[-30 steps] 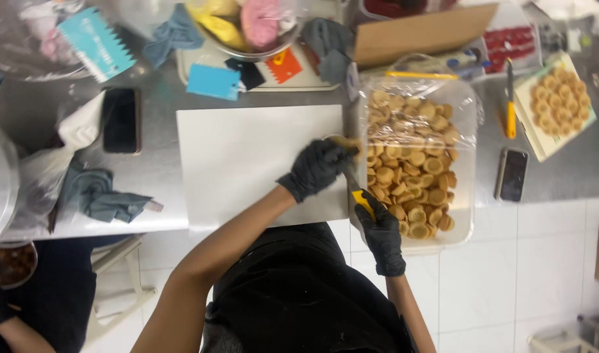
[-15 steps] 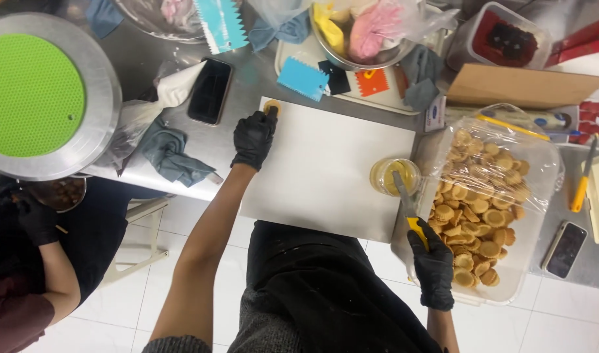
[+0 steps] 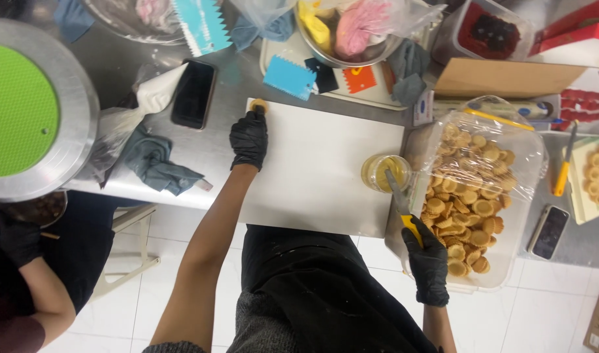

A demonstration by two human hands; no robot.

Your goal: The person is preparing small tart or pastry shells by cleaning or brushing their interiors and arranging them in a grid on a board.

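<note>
the left hand (image 3: 248, 138) has moved across the board (image 3: 325, 176) and now sets a tart shell (image 3: 259, 105) at its far corner. the right hand (image 3: 429, 261) still grips a knife (image 3: 404, 206).

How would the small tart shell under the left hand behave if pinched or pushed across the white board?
The tart shell looks thin and baked, so probably brittle under a hard pinch. It seems light. Lying on the smooth white board, it would likely slide easily from the gloved left hand.
</note>
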